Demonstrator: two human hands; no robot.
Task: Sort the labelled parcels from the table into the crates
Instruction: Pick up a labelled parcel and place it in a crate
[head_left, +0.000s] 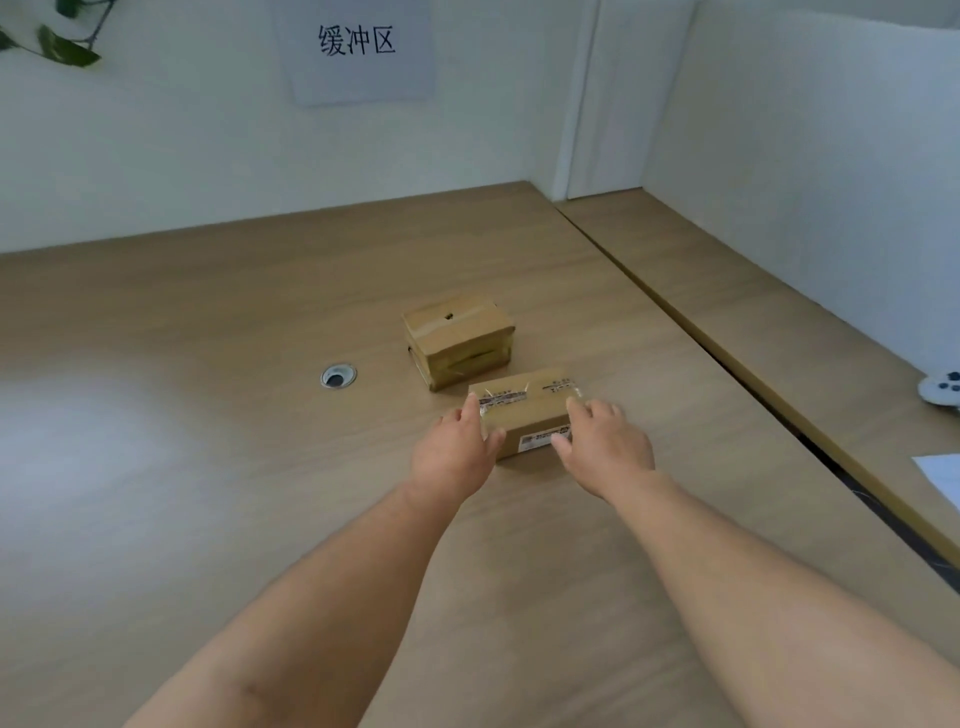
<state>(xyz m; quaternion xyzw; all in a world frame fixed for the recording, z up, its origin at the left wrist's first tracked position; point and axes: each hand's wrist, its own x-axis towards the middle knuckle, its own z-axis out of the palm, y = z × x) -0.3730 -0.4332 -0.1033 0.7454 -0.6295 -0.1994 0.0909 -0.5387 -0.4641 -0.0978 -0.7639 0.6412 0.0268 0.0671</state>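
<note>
Both hands flank the near parcel (524, 410) on the tabletop (208, 467). The left hand (457, 447) lies against its left end, fingers extended, thumb at the near edge. The right hand (605, 441) covers its right end, fingers loosely spread over the top, thumb on the near face beside a label. Neither hand is curled round the parcel. A second parcel (460, 340) stands just behind, nearly touching the first at one corner. A cable port (338, 375) lies well to the left of both. Bare surface extends left and toward the person. To the right, a dark seam (727, 358) separates an adjoining desk (779, 332). White partitions (156, 156) bound the far and right edges.
</note>
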